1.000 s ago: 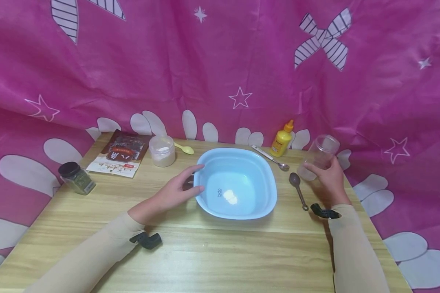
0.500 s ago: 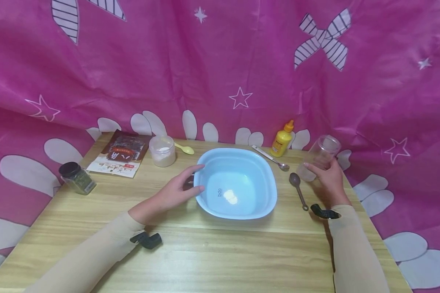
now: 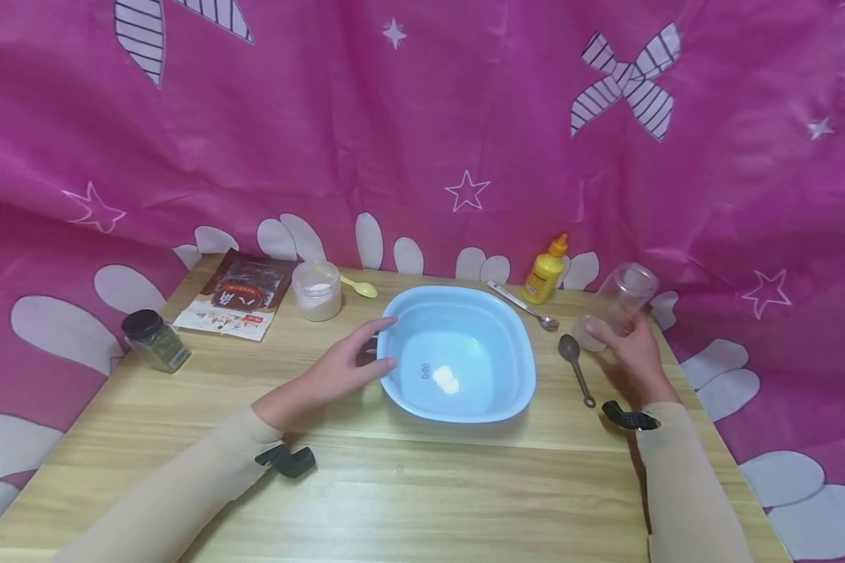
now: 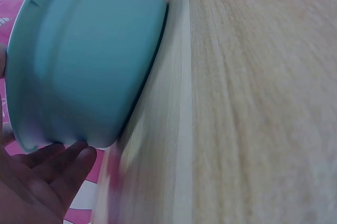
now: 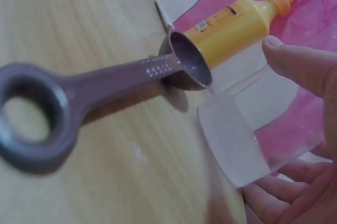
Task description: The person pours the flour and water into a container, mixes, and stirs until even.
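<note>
My left hand (image 3: pixel 341 361) holds the light blue basin (image 3: pixel 458 305) by its left side. Its thumb and forefinger lie at the rim, and in the left wrist view the other fingers (image 4: pixel 71 163) press the outer wall. A small patch of pale powder (image 3: pixel 446 380) lies on the basin's floor. My right hand (image 3: pixel 637 348) grips a clear, lidless plastic jar (image 3: pixel 620 293) at the table's right edge, thumb on one side and fingers on the other. The jar's bottom looks whitish. A dark brown measuring spoon (image 3: pixel 573 360) lies just left of that hand.
Behind the basin's right side lie a metal spoon (image 3: pixel 528 305) and a yellow squeeze bottle (image 3: pixel 545 272). On the left are a jar of white powder (image 3: pixel 317 301), a yellow spoon (image 3: pixel 361 288), a spice pouch (image 3: pixel 235 297) and a black-lidded jar (image 3: pixel 156 342). A pink curtain (image 3: pixel 408 133) hangs behind.
The head view has shifted slightly, so everything sits a little further right in it. Both hands keep their hold on the basin and the clear jar.
</note>
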